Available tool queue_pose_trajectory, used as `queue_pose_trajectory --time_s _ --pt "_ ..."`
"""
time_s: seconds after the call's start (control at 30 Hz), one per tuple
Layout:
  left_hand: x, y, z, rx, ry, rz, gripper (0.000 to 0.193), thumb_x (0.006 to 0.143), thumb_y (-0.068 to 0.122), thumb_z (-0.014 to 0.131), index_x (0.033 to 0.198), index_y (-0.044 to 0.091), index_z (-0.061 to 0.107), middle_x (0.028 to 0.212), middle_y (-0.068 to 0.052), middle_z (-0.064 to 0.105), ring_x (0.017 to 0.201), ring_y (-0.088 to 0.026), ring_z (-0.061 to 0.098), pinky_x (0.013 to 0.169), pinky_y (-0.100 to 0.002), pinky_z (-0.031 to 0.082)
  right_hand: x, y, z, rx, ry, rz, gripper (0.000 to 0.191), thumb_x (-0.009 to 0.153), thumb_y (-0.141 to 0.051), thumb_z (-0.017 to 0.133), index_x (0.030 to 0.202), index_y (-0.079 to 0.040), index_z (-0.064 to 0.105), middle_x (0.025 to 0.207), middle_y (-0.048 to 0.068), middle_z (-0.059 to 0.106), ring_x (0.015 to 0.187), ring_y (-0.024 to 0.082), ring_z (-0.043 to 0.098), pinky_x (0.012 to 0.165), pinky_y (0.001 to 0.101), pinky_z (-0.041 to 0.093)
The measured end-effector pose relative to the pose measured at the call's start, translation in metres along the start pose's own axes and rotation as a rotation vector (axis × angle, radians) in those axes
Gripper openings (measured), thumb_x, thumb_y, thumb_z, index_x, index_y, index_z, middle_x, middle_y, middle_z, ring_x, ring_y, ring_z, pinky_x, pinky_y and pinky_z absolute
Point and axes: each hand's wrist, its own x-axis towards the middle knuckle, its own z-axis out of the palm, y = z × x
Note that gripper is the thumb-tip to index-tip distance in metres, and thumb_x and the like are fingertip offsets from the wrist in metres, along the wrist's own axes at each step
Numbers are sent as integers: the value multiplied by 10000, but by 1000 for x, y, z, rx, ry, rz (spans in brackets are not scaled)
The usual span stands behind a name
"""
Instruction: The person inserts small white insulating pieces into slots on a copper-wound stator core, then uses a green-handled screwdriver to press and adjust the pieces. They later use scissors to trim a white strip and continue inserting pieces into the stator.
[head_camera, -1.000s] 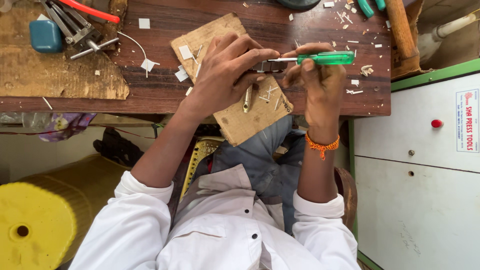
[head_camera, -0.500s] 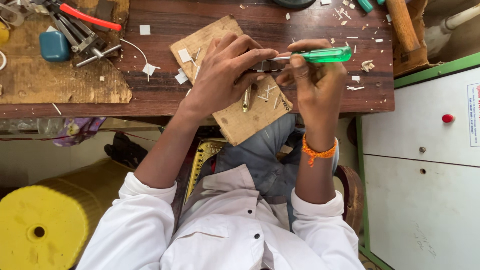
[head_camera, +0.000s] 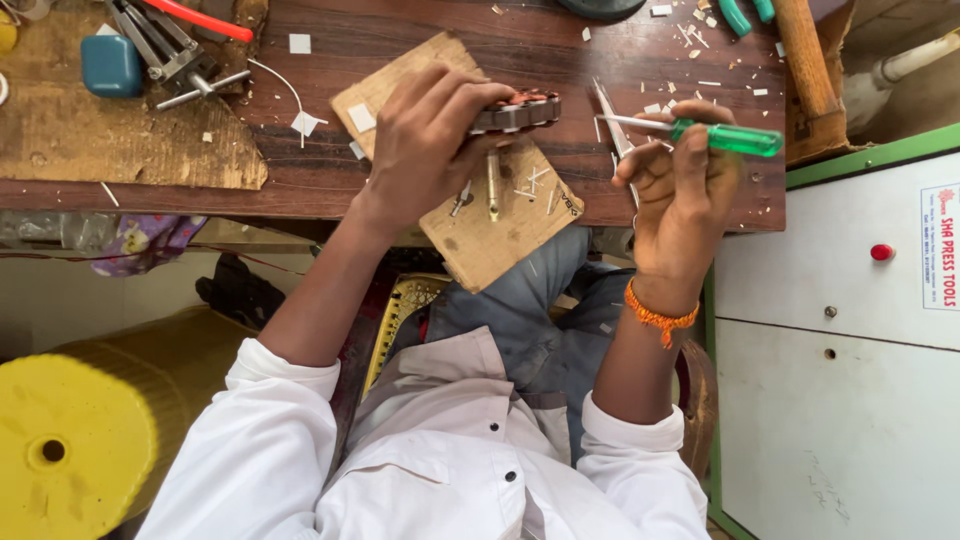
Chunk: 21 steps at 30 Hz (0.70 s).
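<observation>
Screwdriver (head_camera: 700, 132), green-handled with a thin metal shaft, sits pinched in the right hand (head_camera: 680, 190), its tip pointing toward the small ridged part (head_camera: 515, 112) and stopping short of it. The left hand (head_camera: 430, 140) is closed around that dark, reddish-topped part, holding it just above the plywood board (head_camera: 490, 215) that overhangs the near edge of the workbench (head_camera: 520, 50). Beside the part, on the side away from the left hand, a pair of metal tweezers (head_camera: 610, 118) lies on the bench. Small metal pins (head_camera: 493, 185) rest on the board below the part, with white scraps scattered around it.

To do this well, I judge the left hand should brace its heel against the board so the part cannot rock. The screwdriver tip wants to come in square to the part, not at a slant, so it seats before any force goes on. Light pressure seems wise, since a slip would drive the tip toward the left fingers (head_camera: 470, 100) wrapped over the part. Keeping the loose pins clear of the wrist would save them rolling off the board's overhanging end.
</observation>
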Motion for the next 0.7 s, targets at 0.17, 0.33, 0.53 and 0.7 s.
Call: queue_pose_trajectory --time_s 0.17,0.33,0.53,0.7 --pt "11 4 -16 192 -116 115 436 916 201 854 1278 57 658 1162 -63 706 1095 -233 652 930 -398 508 -17 -2 30 -104 -35 -28 292 1148 -279 623 1257 -18 551 1098 187 721 775 202 722 676 290 611" --pt "18 10 -20 150 -172 96 463 883 238 851 1283 107 657 1116 -29 714 1069 -231 659 867 -393 524 -24 0 56 -311 -108 -73 298 1160 -245 599 1262 30 548 1146 190 714 797 179 732 739 287 629" --pt "15 6 -26 -161 -220 -142 688 856 183 862 1453 135 525 1143 6 735 1095 -237 683 892 -402 555 -24 5 63 -341 -134 -79 273 1161 -201 589 1272 40 523 1224 200 711 834 184 749 781 296 651" --pt "12 -5 -29 -272 -180 6 588 919 216 899 1362 96 530 1287 -61 684 1184 -290 657 1013 -413 547 -27 9 60 -397 -143 -106 302 1156 -226 591 1268 46 524 1206 200 718 807 178 752 741 288 652"
